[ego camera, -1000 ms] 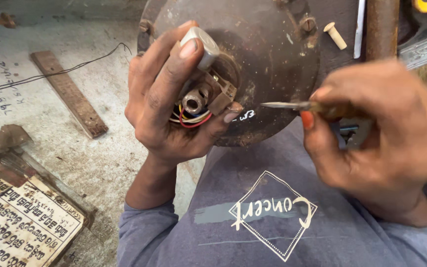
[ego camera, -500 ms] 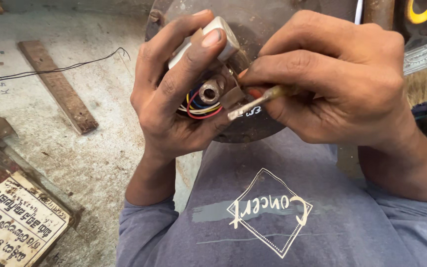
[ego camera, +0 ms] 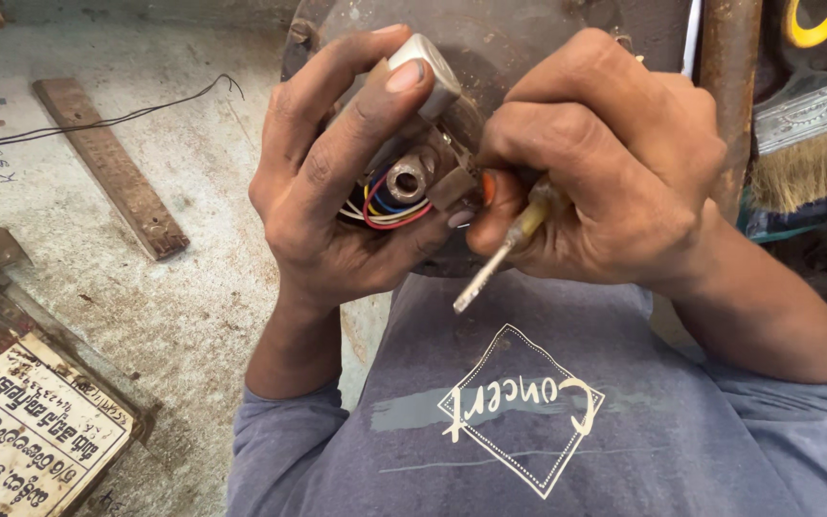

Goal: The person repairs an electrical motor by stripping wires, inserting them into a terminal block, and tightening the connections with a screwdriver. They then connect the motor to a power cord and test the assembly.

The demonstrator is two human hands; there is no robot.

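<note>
A round, dark, grimy metal motor housing rests against the lap, red, blue and yellow wires bunched at its centre; a yellow-handled screwdriver angles down-left.

The big round motor case is dull brown metal, dusty and matt. The small block on it is smooth grey metal with a soft shine. The wires wear shiny plastic in red, blue and yellow. The tool has a glossy yellow plastic handle. The floor looks rough and gritty. The flat strip looks like rusty metal. The shirt is soft grey cloth.
</note>
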